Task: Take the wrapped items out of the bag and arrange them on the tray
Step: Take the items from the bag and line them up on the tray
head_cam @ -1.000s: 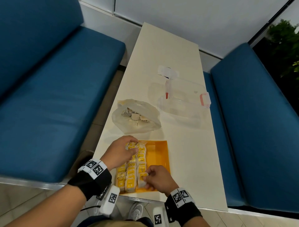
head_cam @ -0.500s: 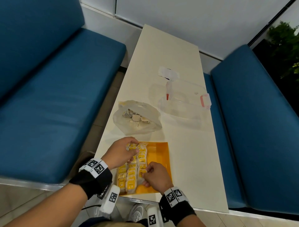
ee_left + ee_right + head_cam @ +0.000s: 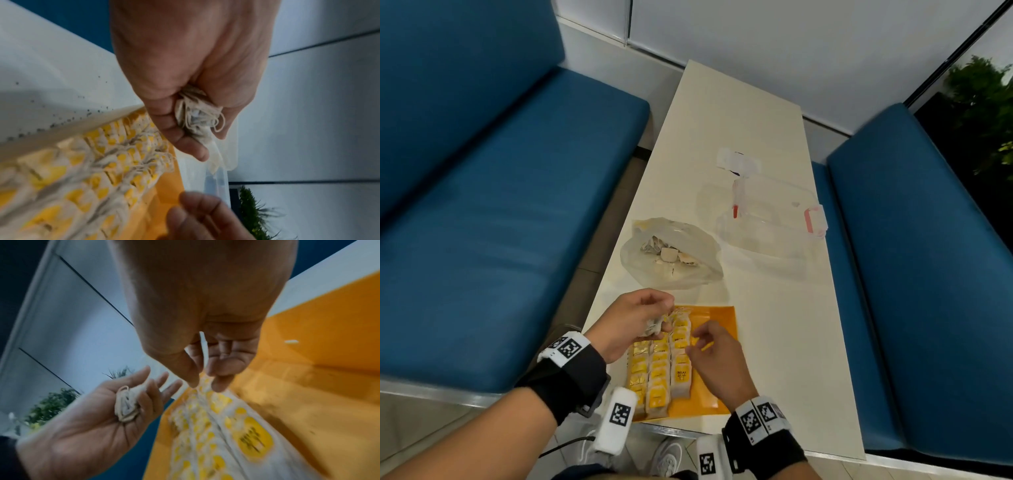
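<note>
Now my left hand (image 3: 627, 322) has lifted off the tray (image 3: 722, 317), clutching a wad (image 3: 198, 113); my right (image 3: 717, 356) pinches nothing, so rows look settled

Both forearms are bare down to the wrists. The left hand (image 3: 630, 322) ends in a wide black wrist strap (image 3: 566, 380), with a white band (image 3: 565, 346) around its hand-side edge that carries square black-and-white coded markers. Under that strap hangs a white, rounded block (image 3: 616, 421) bearing one such marker, and a thin black cable (image 3: 565, 445) trails from it toward the body. The right hand (image 3: 717, 359) wears a matching black strap (image 3: 770, 448), its white band (image 3: 760, 416) showing two coded markers side by side. A second white block (image 3: 709, 459) with a marker sits beside that strap, on its left-hand side.
</note>
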Available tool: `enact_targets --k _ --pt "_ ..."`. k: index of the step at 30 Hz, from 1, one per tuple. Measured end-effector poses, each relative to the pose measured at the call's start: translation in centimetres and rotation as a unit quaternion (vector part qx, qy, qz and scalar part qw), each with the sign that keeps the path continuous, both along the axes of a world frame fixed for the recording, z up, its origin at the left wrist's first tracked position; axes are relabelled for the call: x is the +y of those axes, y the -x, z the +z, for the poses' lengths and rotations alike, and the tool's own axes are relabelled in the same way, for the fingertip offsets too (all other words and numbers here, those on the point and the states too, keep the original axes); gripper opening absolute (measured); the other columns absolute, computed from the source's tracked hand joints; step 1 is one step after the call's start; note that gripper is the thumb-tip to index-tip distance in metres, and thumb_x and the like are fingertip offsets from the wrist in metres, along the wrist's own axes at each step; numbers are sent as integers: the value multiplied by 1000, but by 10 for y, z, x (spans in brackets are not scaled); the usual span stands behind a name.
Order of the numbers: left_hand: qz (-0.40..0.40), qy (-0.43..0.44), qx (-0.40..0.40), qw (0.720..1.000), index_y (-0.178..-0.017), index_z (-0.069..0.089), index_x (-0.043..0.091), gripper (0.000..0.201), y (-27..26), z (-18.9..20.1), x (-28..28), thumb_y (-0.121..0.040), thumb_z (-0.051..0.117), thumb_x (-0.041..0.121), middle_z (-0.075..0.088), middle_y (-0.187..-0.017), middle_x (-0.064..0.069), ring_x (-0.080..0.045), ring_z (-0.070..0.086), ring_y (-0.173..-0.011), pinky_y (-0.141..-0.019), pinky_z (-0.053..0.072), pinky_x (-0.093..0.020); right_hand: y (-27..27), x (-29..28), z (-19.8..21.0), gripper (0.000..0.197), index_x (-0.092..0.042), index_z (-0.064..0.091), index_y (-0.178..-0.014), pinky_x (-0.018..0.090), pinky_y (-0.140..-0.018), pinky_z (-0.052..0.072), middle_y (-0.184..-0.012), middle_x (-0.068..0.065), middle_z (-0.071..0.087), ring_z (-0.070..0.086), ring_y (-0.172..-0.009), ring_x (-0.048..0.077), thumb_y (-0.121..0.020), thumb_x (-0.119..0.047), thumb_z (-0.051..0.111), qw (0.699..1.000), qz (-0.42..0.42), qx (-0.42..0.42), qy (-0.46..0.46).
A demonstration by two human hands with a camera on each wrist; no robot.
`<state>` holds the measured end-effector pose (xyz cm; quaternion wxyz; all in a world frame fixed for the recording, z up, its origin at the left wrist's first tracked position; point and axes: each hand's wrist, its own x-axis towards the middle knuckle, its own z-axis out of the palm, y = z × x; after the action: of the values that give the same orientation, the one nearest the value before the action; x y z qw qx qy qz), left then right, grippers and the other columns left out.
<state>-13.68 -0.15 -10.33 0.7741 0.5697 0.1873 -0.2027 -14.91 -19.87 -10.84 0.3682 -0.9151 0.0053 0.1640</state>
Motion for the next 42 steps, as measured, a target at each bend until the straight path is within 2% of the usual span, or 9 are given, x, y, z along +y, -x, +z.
enact_targets --k 4,8,11,16,26,32,36,39,42 --pt "20 96 53 994 -116 69 4 24 -1 5 -2 -101 62 22 76 -105 -15 -18 72 -79 -67 60 -28 -4 14 32 30 -37 61 -94 11 -66 45 -95 -12 60 59 -75 10 -84 -11 70 990 60 -86 -96" --pt "38 137 70 987 -115 67 4 27 -2 5 -6 -102 59 26 71 -103 -19 -30 70 -89 -70 59 -32 0 25 33 18 -27 66 -100 11 -68 40 -95 -10 55 58 -77 13 -84 -18 71 977 119 -159 -82" --pt "52 159 86 982 -115 67 0 38 -3 9 -6 -103 56 34 70 -88 -15 -28 66 -72 -62 58 -32 4 29 32 26 -28 65 -106 11 -70 40 -99 -11 53 55 -80 11 -81 -25 72 976 131 -155 -76" --pt "39 166 96 981 -123 65 -3 56 -4 10 -10 -105 46 47 66 -100 -19 -27 67 -75 -83 52 -45 4 30 31 34 -26 65 -116 6 -75 41 -103 -14 49 50 -84 -7 -84 -25 72 972 151 -168 -59" --pt "-21 134 85 987 -124 64 7 53 2 19 -17 -106 39 50 71 -94 -11 -22 69 -81 -73 53 -35 -6 26 26 25 -25 74 -105 12 -75 46 -89 -11 59 58 -81 2 -82 -20 78 989 64 -68 -114" --pt "-32 170 80 982 -130 60 3 53 3 18 -20 -105 43 46 71 -95 -10 -26 65 -93 -82 52 -38 -6 24 23 32 -39 62 -94 13 -69 47 -88 -5 60 53 -72 0 -77 -18 81 993 16 -24 -114" --pt "-57 171 56 982 -130 62 1 46 6 17 -19 -108 41 37 69 -110 -17 -28 68 -100 -83 54 -36 -6 21 24 34 -28 62 -96 14 -67 48 -89 -8 58 53 -69 -5 -73 -16 84 993 3 -12 -117" --pt "-68 167 38 983 -130 63 0 36 8 14 -17 -109 43 21 71 -120 -20 -29 71 -107 -80 59 -33 -7 18 23 31 -24 65 -94 23 -69 53 -86 -2 61 56 -70 5 -72 -16 86 987 -16 23 -161" --pt "-79 150 25 985 -127 64 1 29 10 8 -15 -106 47 9 69 -125 -23 -36 67 -118 -98 54 -44 -8 15 23 20 -19 70 -93 22 -60 49 -80 -1 64 59 -68 12 -78 -13 82 980 -26 44 -192"
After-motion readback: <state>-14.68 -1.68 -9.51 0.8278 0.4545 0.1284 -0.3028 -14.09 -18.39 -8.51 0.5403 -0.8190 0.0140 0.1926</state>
